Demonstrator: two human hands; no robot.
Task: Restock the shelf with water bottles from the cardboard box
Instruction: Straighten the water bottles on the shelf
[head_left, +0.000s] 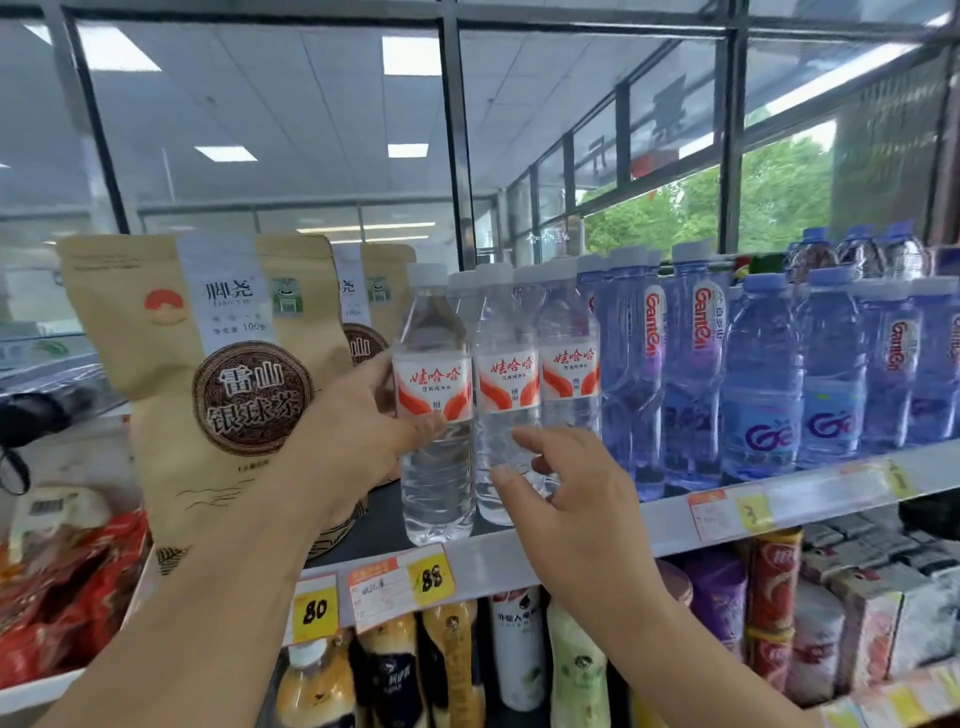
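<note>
Left hand (353, 431) wraps the leftmost water bottle (434, 483), upright at the shelf (660, 527) edge, frame centre, thumb across its front. Right hand (571, 499) is loose, fingers spread, tips at the 2nd bottle (506, 395), gripping nothing. 3 clear bottles in front, more caps behind, so restock prob. well underway. Cardboard box not in view; can't tell how many remain.

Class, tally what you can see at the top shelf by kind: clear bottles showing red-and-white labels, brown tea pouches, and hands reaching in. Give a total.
Clear bottles with red-and-white labels: 3
Brown tea pouches: 2
Hands: 2, the left hand and the right hand
Total: 7
</note>
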